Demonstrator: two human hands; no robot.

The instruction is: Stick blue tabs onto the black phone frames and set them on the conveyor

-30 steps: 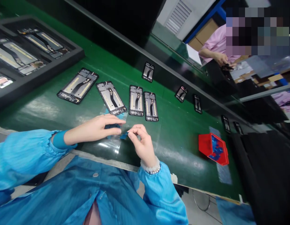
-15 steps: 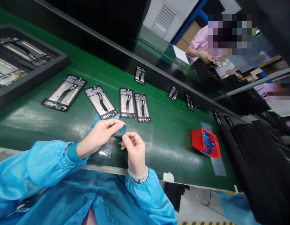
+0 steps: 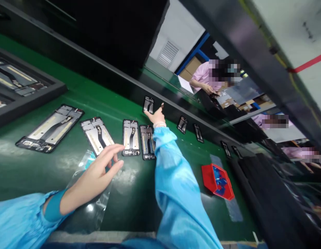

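My left hand point(image 3: 96, 176) is open above the green table, its fingers and thumb apart with nothing between them. A tilted phone screen assembly point(image 3: 96, 135) with a black ribbon cable lies just beyond its fingers, partly covered by them. Under this hand is a clear plastic sheet point(image 3: 102, 204) with a patch of blue film point(image 3: 89, 160). My right hand point(image 3: 157, 116) is stretched far forward, thumb and a finger spread at a farther phone screen assembly point(image 3: 149, 103). The thumb is at its lower edge; whether it touches is unclear. My right sleeve partly hides another phone assembly point(image 3: 147, 141).
More phone assemblies lie at left point(image 3: 50, 129), centre point(image 3: 131, 138) and along the back ledge point(image 3: 182, 124). A dark tray point(image 3: 53, 91) holds others. On the right stands a red bin point(image 3: 208, 176) with blue scraps. A person in pink point(image 3: 201, 74) works across the partition.
My hands have parted. The right one reached forward to the far assembly; the left moved down and left and opened. The small blue film piece between them is out of sight. The view has shifted.
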